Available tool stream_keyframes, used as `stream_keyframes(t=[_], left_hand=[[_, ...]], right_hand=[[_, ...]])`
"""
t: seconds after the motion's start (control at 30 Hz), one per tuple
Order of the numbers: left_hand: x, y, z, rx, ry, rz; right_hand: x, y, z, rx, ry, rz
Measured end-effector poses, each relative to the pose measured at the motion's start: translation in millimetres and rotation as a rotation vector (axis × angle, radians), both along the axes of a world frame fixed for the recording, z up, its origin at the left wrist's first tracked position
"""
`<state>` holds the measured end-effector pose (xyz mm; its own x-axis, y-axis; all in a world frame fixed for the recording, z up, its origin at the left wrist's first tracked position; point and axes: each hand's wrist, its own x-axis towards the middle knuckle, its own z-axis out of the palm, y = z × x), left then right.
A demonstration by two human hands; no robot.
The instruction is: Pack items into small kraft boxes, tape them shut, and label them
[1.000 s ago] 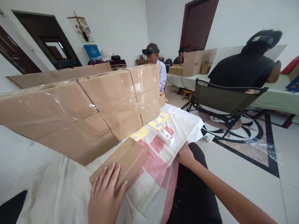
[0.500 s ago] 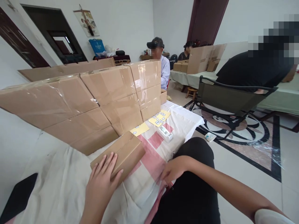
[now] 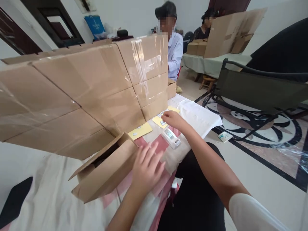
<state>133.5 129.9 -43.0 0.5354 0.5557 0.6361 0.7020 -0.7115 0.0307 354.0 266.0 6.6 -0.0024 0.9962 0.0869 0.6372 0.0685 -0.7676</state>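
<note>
My left hand (image 3: 149, 165) is in the air beside a small brown cardboard box (image 3: 108, 171), fingers spread and slightly blurred, holding nothing. The box lies tilted on the cloth-covered table with its lid flap partly raised and a dark gap under it. Farther forward, my right hand (image 3: 173, 119) is over a yellow sheet of stickers (image 3: 157, 122) with white, dark-outlined shapes. Its fingers are bent together at the sheet; whatever is between them is hidden. A second yellow sheet (image 3: 141, 131) lies to the left. Just below my right hand sits a small white box (image 3: 170, 138) with a printed front.
A wall of taped cardboard boxes (image 3: 103, 86) stands along the table's far side. At left lies a dark flat object (image 3: 15, 202). A person in a light shirt (image 3: 175, 53) sits behind the boxes. To the right are a folding chair (image 3: 260, 86) and a card on the floor (image 3: 225, 137).
My left hand has left the box and moved right. The box's flap now stands partly open. My right hand has gone from near my knee to the yellow sheet. The view has shifted.
</note>
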Motion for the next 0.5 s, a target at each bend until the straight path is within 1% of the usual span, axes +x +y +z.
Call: stream_keyframes(t=[0.07, 0.1, 0.17, 0.23, 0.33, 0.4, 0.5], left_hand=[[37, 31, -20.2, -0.224, 0.109, -0.039], [51, 47, -30.4, -0.295, 0.130, -0.046], [67, 75, -48.6, -0.423, 0.129, -0.061], [72, 93, -61.6, -0.506, 0.073, -0.072], [71, 100, -71.4, -0.568, -0.010, -0.084], [70, 97, -73.0, -0.587, -0.030, -0.091], [74, 92, -73.0, -0.601, -0.043, -0.070]], right_hand=[[5, 1, 1.9, 0.009, -0.035, -0.006], [7, 1, 4.6, 0.009, -0.052, -0.005], [9, -4, 10.8, -0.030, -0.081, 0.004], [10, -9, 14.8, -0.106, -0.104, 0.006], [16, -16, 13.0, -0.159, -0.148, -0.017], [23, -19, 6.3, -0.181, -0.158, -0.017], [34, -22, -7.8, -0.270, -0.125, -0.024]])
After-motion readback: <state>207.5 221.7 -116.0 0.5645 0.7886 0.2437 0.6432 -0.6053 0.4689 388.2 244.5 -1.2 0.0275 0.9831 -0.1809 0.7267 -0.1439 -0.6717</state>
